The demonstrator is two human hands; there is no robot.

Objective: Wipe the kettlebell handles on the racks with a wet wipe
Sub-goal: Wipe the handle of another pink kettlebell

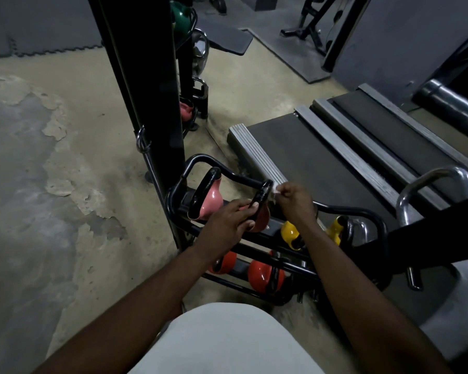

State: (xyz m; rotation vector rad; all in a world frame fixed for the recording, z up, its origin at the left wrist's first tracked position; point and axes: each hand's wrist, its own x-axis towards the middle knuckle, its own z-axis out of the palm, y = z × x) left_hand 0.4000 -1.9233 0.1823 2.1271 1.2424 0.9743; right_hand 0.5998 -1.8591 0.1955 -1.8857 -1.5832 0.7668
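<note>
A black rack (343, 210) holds kettlebells. On its top shelf stand a pink kettlebell (210, 202) and a red kettlebell (262, 221), both with black handles. My left hand (231, 218) grips the red kettlebell at the base of its handle (262, 193). My right hand (295, 198) pinches a small white wet wipe (275, 190) against the right side of that handle. Two yellow kettlebells (289, 234) sit further right on the rack. Orange-red kettlebells (262, 275) lie on the lower shelf.
A tall black upright post (152, 90) stands just left of the rack. Two treadmill decks (322, 157) lie behind it, with a chrome rail (438, 182) at right. Behind the post, a second rack (197, 63) holds more kettlebells. Worn concrete floor (52, 184) spreads left.
</note>
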